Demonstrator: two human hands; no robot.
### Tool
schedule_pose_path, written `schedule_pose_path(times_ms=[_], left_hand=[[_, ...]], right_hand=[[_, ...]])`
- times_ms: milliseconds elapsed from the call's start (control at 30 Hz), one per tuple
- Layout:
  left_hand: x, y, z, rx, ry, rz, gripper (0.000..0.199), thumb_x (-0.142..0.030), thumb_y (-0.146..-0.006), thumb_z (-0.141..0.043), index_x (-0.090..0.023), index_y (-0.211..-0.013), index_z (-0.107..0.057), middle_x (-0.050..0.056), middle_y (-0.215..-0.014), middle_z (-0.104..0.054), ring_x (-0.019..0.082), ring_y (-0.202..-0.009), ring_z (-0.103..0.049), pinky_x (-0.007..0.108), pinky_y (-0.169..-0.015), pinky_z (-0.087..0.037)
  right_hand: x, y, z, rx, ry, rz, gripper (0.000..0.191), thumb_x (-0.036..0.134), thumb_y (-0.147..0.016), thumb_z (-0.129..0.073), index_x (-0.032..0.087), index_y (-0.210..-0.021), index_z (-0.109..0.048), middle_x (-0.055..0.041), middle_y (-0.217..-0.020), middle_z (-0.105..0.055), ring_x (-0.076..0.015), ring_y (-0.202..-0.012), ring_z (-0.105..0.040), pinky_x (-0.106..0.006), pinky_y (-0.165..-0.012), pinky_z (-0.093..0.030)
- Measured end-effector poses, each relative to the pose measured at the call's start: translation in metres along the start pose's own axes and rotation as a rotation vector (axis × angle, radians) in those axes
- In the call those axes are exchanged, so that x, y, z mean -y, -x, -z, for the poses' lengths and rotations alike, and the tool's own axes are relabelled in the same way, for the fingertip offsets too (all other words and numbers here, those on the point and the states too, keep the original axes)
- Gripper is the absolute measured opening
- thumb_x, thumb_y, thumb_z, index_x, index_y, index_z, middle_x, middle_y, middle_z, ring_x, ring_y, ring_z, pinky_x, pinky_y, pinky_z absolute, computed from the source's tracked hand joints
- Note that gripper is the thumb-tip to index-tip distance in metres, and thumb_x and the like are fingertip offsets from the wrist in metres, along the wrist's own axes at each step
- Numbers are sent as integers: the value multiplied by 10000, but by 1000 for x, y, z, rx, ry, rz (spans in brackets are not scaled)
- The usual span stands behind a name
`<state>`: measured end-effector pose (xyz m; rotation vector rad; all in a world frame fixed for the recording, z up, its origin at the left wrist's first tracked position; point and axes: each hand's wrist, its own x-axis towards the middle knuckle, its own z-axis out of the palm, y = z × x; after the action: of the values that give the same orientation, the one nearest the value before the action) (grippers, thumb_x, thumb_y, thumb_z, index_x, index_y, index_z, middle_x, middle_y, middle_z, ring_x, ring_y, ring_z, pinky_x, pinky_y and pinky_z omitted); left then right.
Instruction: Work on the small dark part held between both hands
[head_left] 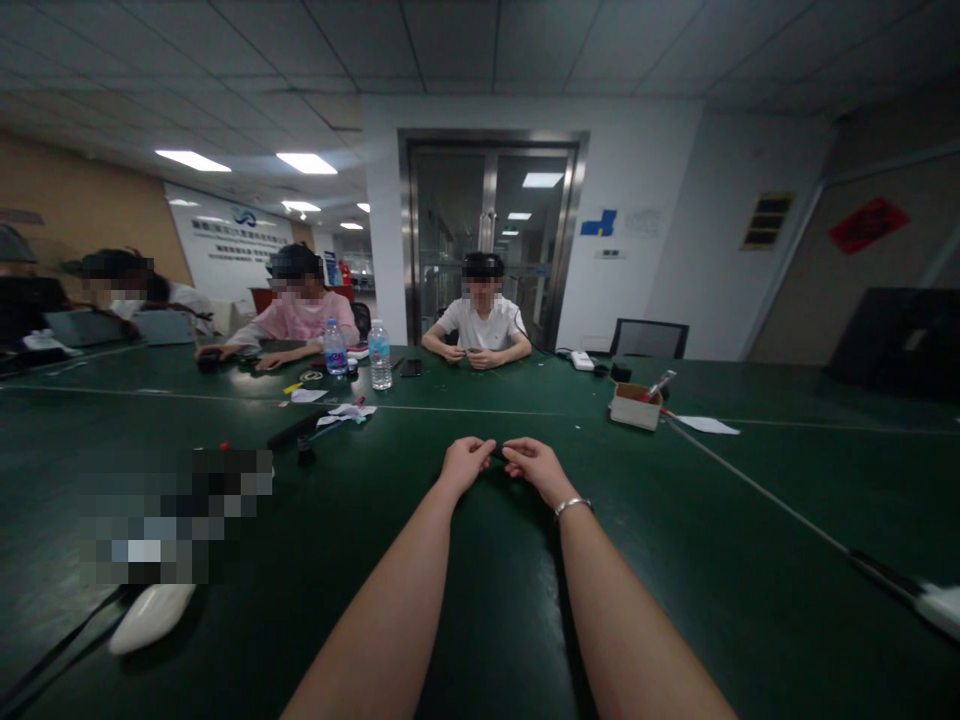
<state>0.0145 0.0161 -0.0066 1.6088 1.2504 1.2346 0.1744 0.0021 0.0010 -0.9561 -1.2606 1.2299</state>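
While both bare forearms reach up from the bottom edge, the person's left hand (466,466) and right hand (537,468) meet at the centre of the frame, just above the dark green table (502,620), with a small black piece (498,452) between their fingertips. It lies to the right of the left hand's grip and to the left of the right hand's, so neither hand is clearly nearer. Each hand appears to pinch it between thumb and fingers, one from either side; the fingers hide so much that its exact shape and the run of its long axis cannot be told. A silver bracelet (574,506) circles the right wrist. Right of centre, well apart from the hands, stands an open cardboard box (635,408); left of centre, a clear water bottle (381,356) stands upright near a blue-labelled bottle (335,348), and a person in a white T-shirt (484,325) sits at upper centre, across the table
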Motion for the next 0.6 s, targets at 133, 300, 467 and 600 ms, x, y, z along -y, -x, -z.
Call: schedule_pose_path(times_ms=[133, 300, 467, 600], left_hand=[[-1, 0, 0, -4, -28, 27, 402, -531, -719, -552, -136, -699, -626, 13, -569, -585, 113, -502, -514, 236, -516, -386], [-8, 4, 2, -14, -83, 42, 449, -576, -721, -523, -141, -670, -623, 13, -561, -585, 115, -491, -507, 244, -523, -375], [-13, 7, 1, -23, -101, 45, 513, -627, -733, -474, -140, -661, -618, 24, -577, -589, 120, -508, -521, 240, -525, -382], [-12, 6, -1, -41, -126, 46, 589, -683, -739, -410, -140, -632, -612, 27, -553, -575, 122, -481, -515, 245, -509, -379]], right_hand=[[0, 1, 1, 18, -4, 18, 272, 163, -632, -759, 113, -870, -636, -28, -686, -657, -91, -535, -627, -163, -475, -514], [-1, 1, 2, 28, -20, 30, 300, 152, -615, -768, 133, -885, -639, -26, -742, -641, -94, -559, -631, -193, -517, -536], [0, 2, 3, 56, -55, 19, 311, 154, -611, -768, 140, -894, -641, -26, -780, -634, -83, -563, -623, -194, -529, -532], [1, 3, 4, 87, -98, 14, 312, 163, -615, -764, 136, -900, -638, -22, -758, -636, -83, -566, -621, -189, -529, -526]])
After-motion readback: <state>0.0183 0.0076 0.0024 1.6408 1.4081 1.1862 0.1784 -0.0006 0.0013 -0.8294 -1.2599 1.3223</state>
